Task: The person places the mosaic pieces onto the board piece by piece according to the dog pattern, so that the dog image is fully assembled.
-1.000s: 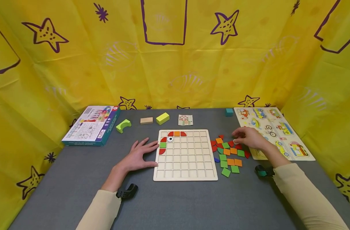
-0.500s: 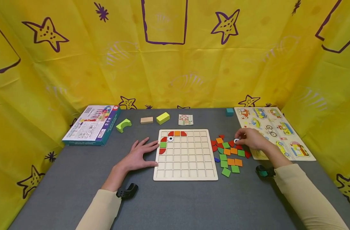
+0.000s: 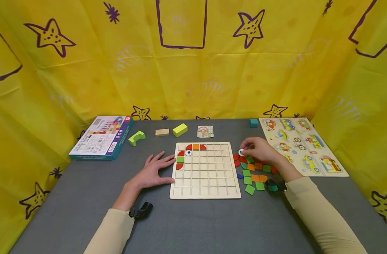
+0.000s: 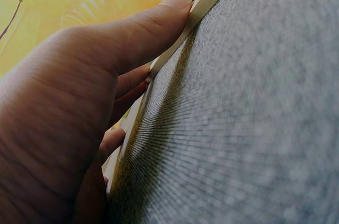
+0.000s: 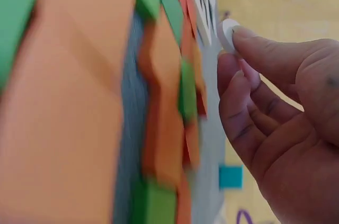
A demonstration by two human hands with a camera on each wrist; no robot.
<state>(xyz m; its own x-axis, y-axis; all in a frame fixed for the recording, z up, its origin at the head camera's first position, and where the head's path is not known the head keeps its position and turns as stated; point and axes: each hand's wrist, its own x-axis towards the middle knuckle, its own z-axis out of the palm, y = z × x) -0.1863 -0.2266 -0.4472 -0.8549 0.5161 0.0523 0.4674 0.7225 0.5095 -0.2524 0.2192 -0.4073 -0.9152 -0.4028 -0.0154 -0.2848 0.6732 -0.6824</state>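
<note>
A wooden grid board (image 3: pixel 209 174) lies flat on the table. At its upper left are red rounded-corner tiles (image 3: pixel 179 166), an orange square tile (image 3: pixel 195 146), a green square tile (image 3: pixel 180 159) and a white disc with a black dot (image 3: pixel 188 153). My left hand (image 3: pixel 152 173) has spread fingers touching the board's left edge; the left wrist view has its thumb (image 4: pixel 153 28) against the board's side. Thumb and fingers of my right hand (image 3: pixel 260 150) pinch a white disc (image 5: pixel 229 35) above loose tiles, right of the board. The disc's full face is hidden.
Loose green, orange and red tiles (image 3: pixel 247 180) lie right of the board. Behind it are a small picture card (image 3: pixel 205 132), a yellow block (image 3: pixel 180 130), a tan block (image 3: pixel 162 132) and a green arch (image 3: pixel 136 138). A box (image 3: pixel 99 141) and a picture puzzle (image 3: pixel 307 151) flank them.
My right hand has moved left over the loose tiles, from near the picture puzzle toward the board, carrying the white disc. My left hand stays at the board's edge.
</note>
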